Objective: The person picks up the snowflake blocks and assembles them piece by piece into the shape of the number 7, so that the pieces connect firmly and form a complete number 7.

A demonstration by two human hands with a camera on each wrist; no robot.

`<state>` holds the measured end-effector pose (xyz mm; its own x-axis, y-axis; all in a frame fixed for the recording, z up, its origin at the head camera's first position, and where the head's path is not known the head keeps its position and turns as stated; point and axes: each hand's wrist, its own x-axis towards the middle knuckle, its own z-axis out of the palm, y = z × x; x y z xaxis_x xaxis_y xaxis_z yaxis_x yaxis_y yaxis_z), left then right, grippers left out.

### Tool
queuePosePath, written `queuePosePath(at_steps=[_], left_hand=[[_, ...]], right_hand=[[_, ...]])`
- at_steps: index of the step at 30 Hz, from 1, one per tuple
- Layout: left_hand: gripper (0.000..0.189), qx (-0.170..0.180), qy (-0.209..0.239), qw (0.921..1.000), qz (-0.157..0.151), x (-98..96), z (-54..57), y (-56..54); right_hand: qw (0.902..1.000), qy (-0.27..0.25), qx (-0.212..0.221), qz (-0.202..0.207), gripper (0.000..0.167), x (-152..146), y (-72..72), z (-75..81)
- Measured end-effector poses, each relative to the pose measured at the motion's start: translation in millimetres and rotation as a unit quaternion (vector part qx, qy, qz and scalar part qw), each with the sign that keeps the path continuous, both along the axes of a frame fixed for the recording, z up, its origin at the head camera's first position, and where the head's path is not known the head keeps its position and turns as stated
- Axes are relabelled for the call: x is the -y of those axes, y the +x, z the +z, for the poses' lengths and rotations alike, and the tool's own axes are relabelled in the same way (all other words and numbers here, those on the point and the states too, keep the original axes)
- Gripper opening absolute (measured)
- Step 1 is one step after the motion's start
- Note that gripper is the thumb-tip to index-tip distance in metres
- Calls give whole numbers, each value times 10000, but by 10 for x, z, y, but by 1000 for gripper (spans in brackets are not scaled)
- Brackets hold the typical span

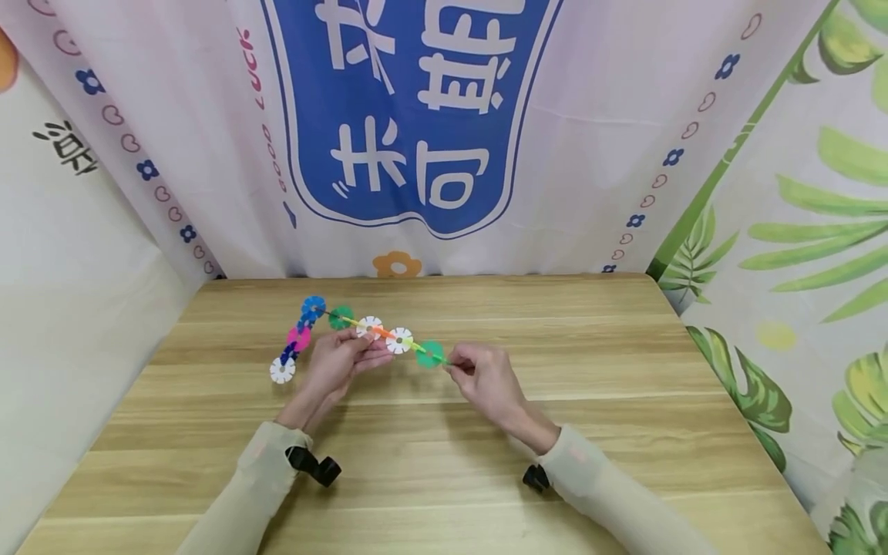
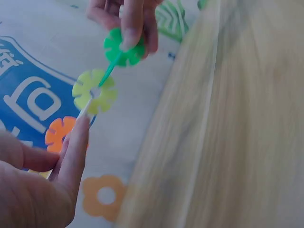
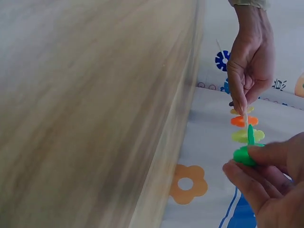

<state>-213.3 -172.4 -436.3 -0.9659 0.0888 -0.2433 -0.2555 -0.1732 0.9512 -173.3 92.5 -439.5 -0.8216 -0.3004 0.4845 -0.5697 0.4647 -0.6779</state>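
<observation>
A chain of flower-shaped plastic discs [image 1: 347, 327] hangs in the air just above the worktop [image 1: 624, 370], stretched between both hands. The left hand [image 1: 340, 364] pinches the chain near its middle, by a white disc [image 1: 369, 327]. The right hand [image 1: 486, 378] pinches the green end disc [image 1: 430, 354] between thumb and fingers. The chain's far end curves down beside the left hand to another white disc [image 1: 281, 371]. Behind the wooden worktop hangs a printed cloth backdrop [image 1: 416, 116] with a blue emblem.
</observation>
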Motion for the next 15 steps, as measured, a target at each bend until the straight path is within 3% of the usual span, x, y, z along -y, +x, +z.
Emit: queuePosePath(at_steps=[3,6,11,15], left_hand=[[10,-105,-355,9992,-161,32,18,-2],[11,-103,-551,9970,-536,45,25,8],[16,-160,-723,9872,-1412,-38,10,53],[18,-189,-874,9783,-1867,-166,4,112]], right_hand=[[9976,76,633,279,7,-23,13,19],[9917,166,1191,466,10,-62,13,54],[9874,-61,1550,302,19,-85,-54,135],[9788,-269,1966,504,17,-43,-114,138]])
